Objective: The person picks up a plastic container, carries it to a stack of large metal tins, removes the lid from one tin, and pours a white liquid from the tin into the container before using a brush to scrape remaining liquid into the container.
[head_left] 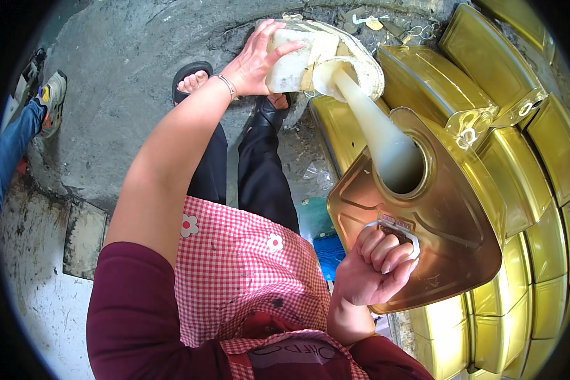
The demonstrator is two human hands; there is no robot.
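My left hand (258,58) presses on the side of a white plastic jug (310,57), tipped over with its mouth toward the tin. A pale, creamy stream of liquid (377,130) runs from it into the round opening of a gold metal tin (437,221). My right hand (377,266) is closed around the handle on the top of that tin, which is tilted toward me. My forearms come in from the lower edge in dark red sleeves, above a red checked apron.
Several more gold tins (525,158) are stacked tightly to the right and behind. My feet in dark sandals (191,77) stand on a rough concrete floor (120,95). Another person's leg in jeans and shoe (44,101) is at the far left. A blue crate (329,253) lies below.
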